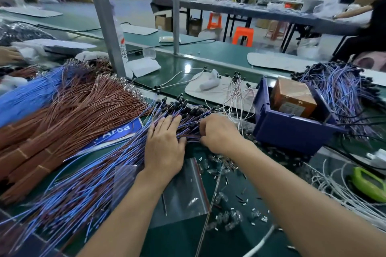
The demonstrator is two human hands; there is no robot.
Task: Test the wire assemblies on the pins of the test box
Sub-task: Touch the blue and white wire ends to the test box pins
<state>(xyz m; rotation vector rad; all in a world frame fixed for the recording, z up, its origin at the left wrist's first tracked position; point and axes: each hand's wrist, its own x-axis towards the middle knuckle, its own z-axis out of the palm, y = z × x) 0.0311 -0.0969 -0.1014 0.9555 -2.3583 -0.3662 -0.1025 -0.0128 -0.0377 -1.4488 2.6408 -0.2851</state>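
While the left hand (165,144) lies flat, its grip released and straight fingers pressing the wire assemblies (94,183) fanned on the counter (183,240), the right hand (219,133) curls its grip round a few strands near their black ends. Testing of this heap looks hardly begun: nothing reaches the orange box (292,98) in the blue bin (288,131), probably the tester, pins unseen. The assemblies run from near left to far right, black ends pointing away.

Green bench (181,238) under wire assemblies (100,183), brown wire bundles (69,115), blue bin (288,129), plastic bag (186,190).
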